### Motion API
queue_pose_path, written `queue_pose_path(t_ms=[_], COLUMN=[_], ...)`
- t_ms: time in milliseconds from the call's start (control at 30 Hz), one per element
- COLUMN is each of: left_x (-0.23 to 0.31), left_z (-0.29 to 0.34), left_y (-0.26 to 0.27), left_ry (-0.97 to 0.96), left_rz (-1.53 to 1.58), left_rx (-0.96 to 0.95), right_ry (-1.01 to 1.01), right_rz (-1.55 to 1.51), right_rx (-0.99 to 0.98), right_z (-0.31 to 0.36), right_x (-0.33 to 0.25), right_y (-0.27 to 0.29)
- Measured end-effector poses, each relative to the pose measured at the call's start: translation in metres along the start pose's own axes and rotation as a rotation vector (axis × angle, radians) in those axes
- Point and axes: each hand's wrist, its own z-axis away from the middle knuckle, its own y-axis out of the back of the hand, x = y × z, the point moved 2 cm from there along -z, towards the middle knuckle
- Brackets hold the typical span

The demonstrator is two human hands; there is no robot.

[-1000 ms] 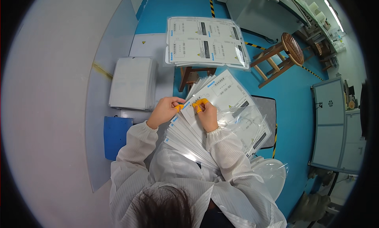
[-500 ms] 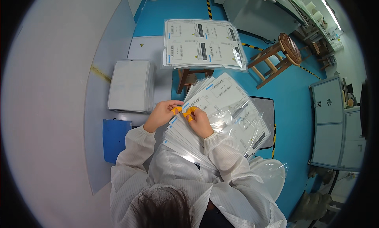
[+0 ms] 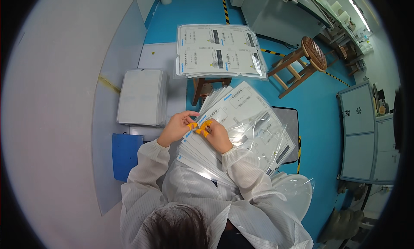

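A fanned pile of white printed sheets (image 3: 246, 100) rests on my lap, slanting up to the right. My left hand (image 3: 174, 127) is at the pile's left edge, its thumb and a finger closed on the edge of a printed sheet while the index finger reaches out over it. Close beside it, my right hand (image 3: 217, 137) is pinched shut over the same edge; what is between its fingertips is too small to make out. Both hands wear orange finger cots. Crumpled clear film (image 3: 250, 134) lies loose over the sheets, right of my right hand.
Beyond the pile, a stack of similar printed sheets (image 3: 222, 50) sits on a wooden stool (image 3: 202, 87). At left are a stack of blank white sheets (image 3: 141, 96) and a blue bin (image 3: 127, 156). Another wooden stool (image 3: 297, 65) and a grey cabinet (image 3: 359, 132) stand at right.
My right fingertips have shifted slightly left and down, closer to my left thumb. The left hand stays at the sheet edge. The whole view has tilted a little.
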Motion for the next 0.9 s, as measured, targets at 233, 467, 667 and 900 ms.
queue_pose_path(t_ms=[233, 467, 667, 900], left_x=[0.0, -0.01, 0.01, 0.029], left_z=[0.012, 0.022, 0.019, -0.011], left_y=[0.015, 0.017, 0.024, -0.012], left_ry=[0.012, 0.069, 0.029, -0.062], left_rz=[0.043, 0.068, 0.195, -0.074], left_rx=[0.059, -0.014, -0.352, -0.128], right_ry=[-0.011, -0.136, -0.046, -0.153], right_rz=[-0.838, -2.06, -1.82, -1.625], right_rx=[0.343, 0.899, 0.402, 0.214], right_z=[0.007, 0.032, 0.031, 0.038], right_x=[0.033, 0.092, 0.071, 0.016], right_y=[0.046, 0.097, 0.08, 0.056])
